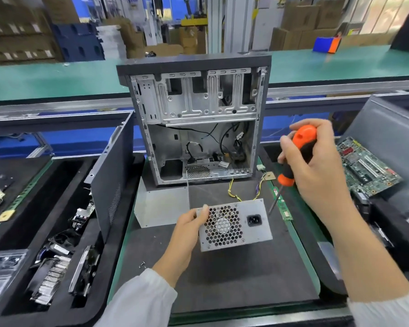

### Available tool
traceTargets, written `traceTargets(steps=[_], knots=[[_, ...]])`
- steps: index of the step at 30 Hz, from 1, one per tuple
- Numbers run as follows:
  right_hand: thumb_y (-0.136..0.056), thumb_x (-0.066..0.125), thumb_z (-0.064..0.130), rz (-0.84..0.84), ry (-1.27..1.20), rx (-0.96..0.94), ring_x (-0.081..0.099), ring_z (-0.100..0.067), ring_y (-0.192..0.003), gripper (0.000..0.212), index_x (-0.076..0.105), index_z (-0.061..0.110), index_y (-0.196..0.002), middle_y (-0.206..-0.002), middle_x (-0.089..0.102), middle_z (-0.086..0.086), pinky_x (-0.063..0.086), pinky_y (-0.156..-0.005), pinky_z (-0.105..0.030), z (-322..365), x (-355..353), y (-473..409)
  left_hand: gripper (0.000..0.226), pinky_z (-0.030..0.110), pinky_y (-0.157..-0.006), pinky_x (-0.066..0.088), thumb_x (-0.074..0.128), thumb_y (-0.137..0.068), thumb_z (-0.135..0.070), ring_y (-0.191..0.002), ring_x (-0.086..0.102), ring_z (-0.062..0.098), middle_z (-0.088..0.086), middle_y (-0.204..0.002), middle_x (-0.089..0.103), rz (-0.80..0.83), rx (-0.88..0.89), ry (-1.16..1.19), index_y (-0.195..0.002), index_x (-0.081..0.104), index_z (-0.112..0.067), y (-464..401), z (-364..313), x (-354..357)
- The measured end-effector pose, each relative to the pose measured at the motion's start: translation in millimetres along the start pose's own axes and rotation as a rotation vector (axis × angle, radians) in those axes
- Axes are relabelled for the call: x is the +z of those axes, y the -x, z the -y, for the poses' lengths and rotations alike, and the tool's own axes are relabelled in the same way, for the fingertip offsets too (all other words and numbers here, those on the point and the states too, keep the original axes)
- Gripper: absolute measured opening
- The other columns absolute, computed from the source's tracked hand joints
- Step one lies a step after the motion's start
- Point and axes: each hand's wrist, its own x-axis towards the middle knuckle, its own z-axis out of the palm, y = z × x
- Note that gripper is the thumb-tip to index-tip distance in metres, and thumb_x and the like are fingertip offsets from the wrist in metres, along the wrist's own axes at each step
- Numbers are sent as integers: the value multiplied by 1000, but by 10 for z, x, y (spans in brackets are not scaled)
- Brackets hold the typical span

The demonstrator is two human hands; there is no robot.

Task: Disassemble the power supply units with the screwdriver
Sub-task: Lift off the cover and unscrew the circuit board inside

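Slippage is risked, since the power supply unit (pixel 234 224), stood on the dark mat before the opened case (pixel 194 121), is pinched only at one corner by the left hand (pixel 191 223) while the screwdriver (pixel 293 161), gripped in the right hand (pixel 316 161), is brought beside it.

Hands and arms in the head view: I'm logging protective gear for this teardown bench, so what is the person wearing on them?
Both the left hand and the right hand are bare, with no gloves, rings or watch visible. Each forearm is bare down to a loose white sleeve: the left sleeve and the right sleeve, both plain and unmarked.
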Motion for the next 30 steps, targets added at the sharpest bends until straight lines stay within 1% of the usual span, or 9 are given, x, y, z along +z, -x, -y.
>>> traceTargets(steps=[2, 7, 9, 13, 15, 18, 19, 25, 30], knots=[[-94, 56, 29, -21, -14, -35, 62, -11, -69, 16, 44, 29, -104, -74, 58, 6, 53, -54, -32, 71, 26, -76, 36, 23, -68, 57, 47, -101, -34, -90, 73, 19, 8, -100, 75, 4, -57, 54, -108, 68, -5, -31, -77, 16], [-94, 55, 28, 52, -176, -41, 63, -15, -70, 14, 44, 33, -100, -75, 59, 4, 53, -61, -25, 167, 373, -171, 41, 39, -97, 52, 46, -101, -38, -99, 70, 25, 9, -101, 75, 9, -140, -7, -112, 67, -4, -129, -179, -19], [-95, 55, 26, 90, -224, -32, 63, -13, -71, 16, 43, 34, -101, -79, 59, 4, 53, -58, -22, 179, 556, -151, 40, 37, -98, 51, 44, -102, -38, -101, 70, 22, 7, -104, 75, 44, -160, 21, -114, 66, -6, -136, -174, -55], [-95, 55, 24, 118, -283, -40, 63, -14, -75, 16, 43, 27, -105, -85, 58, 6, 53, -64, -20, 175, 831, -87, 40, 35, -101, 47, 38, -105, -32, -112, 65, 21, 9, -116, 71, 151, -152, 160, -121, 64, -7, -85, -88, -151], [-95, 55, 23, 138, -304, -32, 63, -16, -77, 17, 42, 24, -107, -85, 57, 9, 55, -64, -24, 168, 921, -56, 38, 38, -104, 46, 37, -105, -29, -116, 62, 23, 10, -119, 69, 151, -114, 169, -123, 63, -8, -54, -38, -171], [-95, 56, 24, 176, -297, -10, 62, -21, -78, 18, 42, 27, -106, -87, 57, 7, 57, -66, -41, 154, 1008, -2, 36, 41, -107, 43, 35, -106, -27, -122, 58, 22, 8, -127, 65, 131, -66, 192, -133, 56, -14, -32, -9, -158], [-94, 56, 24, 179, -292, -7, 61, -22, -78, 18, 42, 29, -105, -88, 57, 5, 56, -65, -41, 151, 1020, 16, 37, 43, -108, 43, 34, -106, -27, -123, 57, 23, 9, -129, 64, 135, -48, 190, -134, 55, -15, -33, -7, -154], [-94, 57, 26, 148, -329, -31, 61, -22, -77, 19, 44, 33, -105, -91, 57, 5, 56, -56, -38, 183, 966, 76, 36, 51, -107, 40, 33, -106, -28, -119, 58, 32, 15, -122, 66, 125, -17, 124, -124, 60, -13, -64, 20, -181], [-94, 56, 24, 173, -278, -51, 60, -23, -75, 20, 42, 33, -105, -88, 57, 9, 55, -61, -26, 192, 932, 89, 36, 53, -107, 41, 33, -106, -32, -117, 60, 32, 11, -118, 69, 122, -27, 83, -122, 63, -18, -80, 16, -181]])
